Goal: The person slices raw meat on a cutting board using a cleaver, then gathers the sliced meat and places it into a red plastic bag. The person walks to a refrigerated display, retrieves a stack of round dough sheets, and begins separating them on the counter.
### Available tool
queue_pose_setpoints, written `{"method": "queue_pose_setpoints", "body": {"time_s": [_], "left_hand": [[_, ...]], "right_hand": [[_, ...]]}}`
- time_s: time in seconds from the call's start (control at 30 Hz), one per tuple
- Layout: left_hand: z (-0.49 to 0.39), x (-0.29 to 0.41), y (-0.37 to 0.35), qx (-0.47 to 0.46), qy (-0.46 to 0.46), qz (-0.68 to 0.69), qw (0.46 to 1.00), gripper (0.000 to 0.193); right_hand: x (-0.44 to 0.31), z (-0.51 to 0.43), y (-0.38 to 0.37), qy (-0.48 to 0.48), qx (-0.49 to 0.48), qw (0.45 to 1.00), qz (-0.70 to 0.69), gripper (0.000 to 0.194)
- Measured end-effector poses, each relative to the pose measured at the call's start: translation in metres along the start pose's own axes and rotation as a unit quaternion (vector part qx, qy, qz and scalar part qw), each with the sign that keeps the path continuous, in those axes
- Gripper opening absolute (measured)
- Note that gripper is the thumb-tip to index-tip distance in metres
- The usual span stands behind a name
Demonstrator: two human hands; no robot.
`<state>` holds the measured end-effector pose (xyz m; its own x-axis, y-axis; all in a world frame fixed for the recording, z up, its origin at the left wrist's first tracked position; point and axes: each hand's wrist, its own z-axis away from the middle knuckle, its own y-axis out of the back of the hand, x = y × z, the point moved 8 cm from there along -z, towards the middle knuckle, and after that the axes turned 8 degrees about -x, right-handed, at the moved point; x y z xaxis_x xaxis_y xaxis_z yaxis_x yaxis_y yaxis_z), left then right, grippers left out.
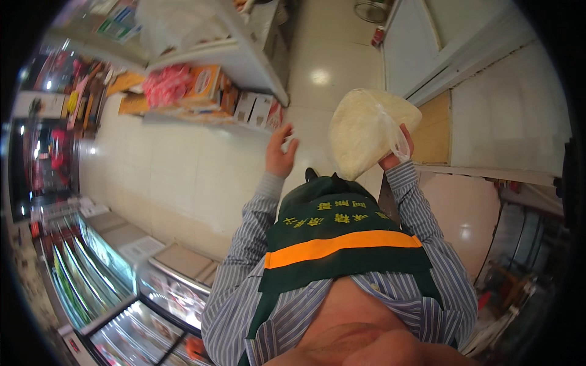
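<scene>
A large knotted clear plastic bag of pale, whitish food point(361, 132) hangs in front of my apron, to the right of centre. My right hand point(398, 153) grips it from the right side, close to the gathered neck; part of the fingers is hidden behind the bag. What exactly the bag contains cannot be told. My left hand point(280, 151) is raised over the tiled floor, fingers apart and thumb towards the bag, touching nothing. The dark green apron point(343, 261) has an orange band and yellow writing.
Shelving point(261, 55) stands ahead on the left, with orange cardboard boxes point(206, 87) and a pink plastic bag point(167, 84) low down. Glass display cases point(137, 329) are at lower left. White cabinet panels point(508, 110) line the right. A red can point(377, 36) is on the floor ahead.
</scene>
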<state>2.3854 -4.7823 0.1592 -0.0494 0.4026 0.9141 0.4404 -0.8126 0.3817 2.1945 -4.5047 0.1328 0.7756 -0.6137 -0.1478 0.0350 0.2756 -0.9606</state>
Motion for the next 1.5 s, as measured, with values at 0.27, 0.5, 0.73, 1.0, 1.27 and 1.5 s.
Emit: {"method": "queue_pose_setpoints", "body": {"time_s": [0.27, 0.5, 0.73, 1.0, 1.27, 1.5], "left_hand": [[-0.304, 0.154, -0.169, -0.219, -0.229, -0.147, 0.937, 0.052], [-0.529, 0.116, -0.182, -0.109, -0.186, -0.225, 0.950, 0.038], [-0.694, 0.110, -0.123, 0.006, -0.224, -0.243, 0.944, 0.027], [-0.946, 0.037, -0.050, -0.047, -0.041, 0.205, 0.977, 0.031], [-1.148, 0.065, -0.023, -0.186, -0.198, 0.317, 0.909, 0.035], [-1.319, -0.118, -0.026, -0.104, 0.070, -0.178, 0.976, 0.077]], "right_hand": [[-0.105, -0.169, -0.023, 0.101, -0.064, 0.992, -0.028, 0.067], [-0.196, -0.372, -0.063, 0.079, -0.037, 0.994, 0.059, 0.059], [-0.227, -0.608, -0.074, -0.065, 0.037, 0.991, 0.106, 0.052], [-0.260, -0.870, -0.154, -0.070, -0.047, 0.982, 0.168, 0.054], [-0.331, -1.077, -0.243, 0.001, -0.252, 0.966, 0.056, 0.052], [-0.374, -1.271, -0.204, -0.067, 0.016, 0.977, 0.204, 0.053]]}}
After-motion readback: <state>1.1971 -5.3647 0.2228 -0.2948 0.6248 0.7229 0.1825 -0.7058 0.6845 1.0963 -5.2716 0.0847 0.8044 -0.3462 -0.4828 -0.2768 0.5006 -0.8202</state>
